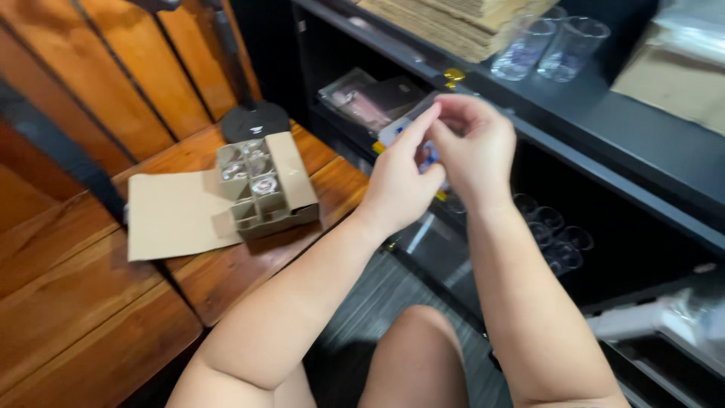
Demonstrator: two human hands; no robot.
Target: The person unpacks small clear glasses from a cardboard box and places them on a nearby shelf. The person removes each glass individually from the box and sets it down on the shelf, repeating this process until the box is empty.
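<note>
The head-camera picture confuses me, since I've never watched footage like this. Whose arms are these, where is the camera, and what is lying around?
The camera sits on a person's head and looks down, so both bare arms are the wearer's own, with a knee below. The left hand and right hand meet in front of a dark shelf unit, pinching a small white and blue item between them; it is too hidden to identify. On the wooden table at left lies an open cardboard box with dividers holding clear glasses. Two more clear glasses stand on the shelf top, and others sit on a lower shelf.
</note>
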